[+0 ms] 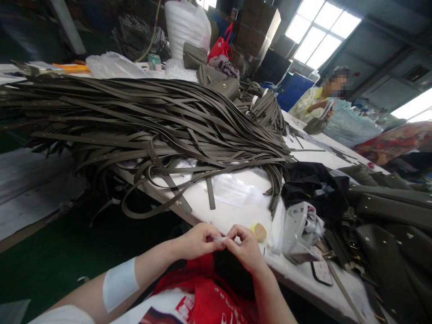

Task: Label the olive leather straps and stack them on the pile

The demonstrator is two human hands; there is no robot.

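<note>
My left hand (197, 240) and my right hand (245, 247) meet at the near edge of the white table (236, 211), over my lap. Both are closed in a pinch on a small clear, pale piece (220, 239) held between the fingertips; I cannot make out what it is. A small round yellowish object (259, 231) lies on the table just right of my right hand. A white band wraps my left forearm (119, 283). A big heap of olive-grey straps (141, 121) covers the table beyond my hands.
A grey-white device (299, 231) and a black cloth (313, 184) lie to the right, with olive-grey bag panels (388, 225) past them. A phone (322, 272) lies near the edge. Another person (320, 101) sits at the far end. Bags and sacks (187, 27) stand behind.
</note>
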